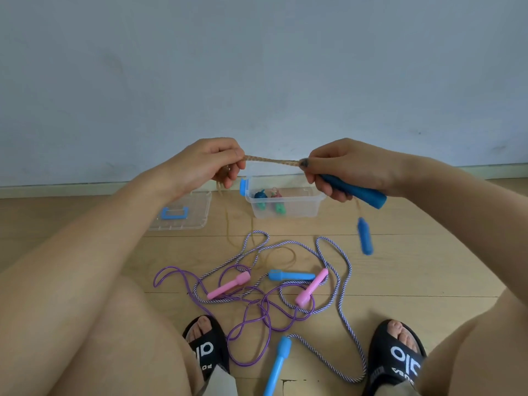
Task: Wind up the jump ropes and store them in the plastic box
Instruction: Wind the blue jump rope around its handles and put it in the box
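Observation:
My right hand [351, 170] grips a dark blue handle [357, 193] of a tan jump rope [271, 160]. My left hand [213, 164] pinches the same rope, stretched taut between both hands. The rope's second blue handle [365, 236] dangles below my right hand, and slack falls to the floor. Behind stands the clear plastic box [297, 210] with a blue latch, holding wound ropes with green handles. On the floor lie a purple rope [251, 324] with pink handles [228, 284] and a striped rope [343, 310] with light blue handles [291, 275].
The box's clear lid [197, 221] with a blue handle lies flat on the wooden floor to the left of the box. My feet in black slippers [208, 350] stand close to the tangled ropes. A grey wall runs behind the box.

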Motion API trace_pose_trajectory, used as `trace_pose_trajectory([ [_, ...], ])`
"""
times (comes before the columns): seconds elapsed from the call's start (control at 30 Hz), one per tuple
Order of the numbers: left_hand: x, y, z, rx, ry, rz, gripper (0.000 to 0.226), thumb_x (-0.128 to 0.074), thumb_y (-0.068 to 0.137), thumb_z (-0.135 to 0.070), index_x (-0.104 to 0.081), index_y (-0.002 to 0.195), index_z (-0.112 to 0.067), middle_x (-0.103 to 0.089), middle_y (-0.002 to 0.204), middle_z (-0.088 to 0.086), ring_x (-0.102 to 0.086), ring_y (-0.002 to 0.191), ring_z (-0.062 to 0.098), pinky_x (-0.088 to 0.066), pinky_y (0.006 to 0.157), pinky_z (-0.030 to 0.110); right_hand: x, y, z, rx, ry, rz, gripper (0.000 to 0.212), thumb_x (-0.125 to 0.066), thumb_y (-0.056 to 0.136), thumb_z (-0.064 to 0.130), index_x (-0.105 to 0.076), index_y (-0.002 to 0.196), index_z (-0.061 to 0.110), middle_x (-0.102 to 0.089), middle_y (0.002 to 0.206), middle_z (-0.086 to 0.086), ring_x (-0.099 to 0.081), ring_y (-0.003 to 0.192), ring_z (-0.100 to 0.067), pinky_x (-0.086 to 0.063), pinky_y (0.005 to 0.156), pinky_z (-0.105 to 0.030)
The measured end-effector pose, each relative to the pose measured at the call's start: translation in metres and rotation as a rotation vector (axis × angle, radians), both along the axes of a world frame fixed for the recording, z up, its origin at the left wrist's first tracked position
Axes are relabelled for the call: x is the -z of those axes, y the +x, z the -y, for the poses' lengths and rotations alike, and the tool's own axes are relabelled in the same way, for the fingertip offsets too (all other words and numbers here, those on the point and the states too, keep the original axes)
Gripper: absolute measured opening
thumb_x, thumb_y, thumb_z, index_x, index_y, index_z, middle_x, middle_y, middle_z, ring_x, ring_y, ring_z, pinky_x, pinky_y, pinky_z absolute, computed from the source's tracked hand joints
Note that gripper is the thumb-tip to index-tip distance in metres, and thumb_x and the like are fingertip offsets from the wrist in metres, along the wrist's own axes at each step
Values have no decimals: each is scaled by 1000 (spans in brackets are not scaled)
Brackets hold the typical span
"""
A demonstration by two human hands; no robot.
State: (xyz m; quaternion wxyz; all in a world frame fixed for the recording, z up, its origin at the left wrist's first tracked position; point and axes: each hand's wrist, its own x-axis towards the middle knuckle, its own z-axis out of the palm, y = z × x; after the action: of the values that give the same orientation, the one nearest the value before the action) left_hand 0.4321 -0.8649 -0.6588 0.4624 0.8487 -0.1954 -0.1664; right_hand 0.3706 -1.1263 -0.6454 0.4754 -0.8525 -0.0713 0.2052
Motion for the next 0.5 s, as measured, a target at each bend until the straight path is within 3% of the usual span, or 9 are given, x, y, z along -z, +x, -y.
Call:
trace_pose_trajectory([
  [0.2,2,0,-4,-21,42,10,23,-46,101,-16,-58,85,-5,-58,71,6,-54,58,21,-47,69,39,3,0,0,-44,-44,-14,34,-48,101,29,-65,92,2,-59,67,-6,-43,47,-18,-40,47,-26],
  [0.4,1,-2,-2,-19,58,-22,25,-47,101,-18,-55,82,-3,-48,65,3,-44,53,12,-52,80,45,2,-1,2,-48,-39,-27,28,-51,100,25,-65,91,3,-61,69,-5,-47,48,-19,-41,48,-28],
  [0.5,-1,-5,-1,13,31,-40,21,-49,100,-17,-57,83,-7,-53,70,7,-46,56,15,-51,79,45,2,-1,4,-25,-32,-13,28,-51,100,26,-66,92,4,-62,70,-6,-48,47,-19,-42,47,-28],
])
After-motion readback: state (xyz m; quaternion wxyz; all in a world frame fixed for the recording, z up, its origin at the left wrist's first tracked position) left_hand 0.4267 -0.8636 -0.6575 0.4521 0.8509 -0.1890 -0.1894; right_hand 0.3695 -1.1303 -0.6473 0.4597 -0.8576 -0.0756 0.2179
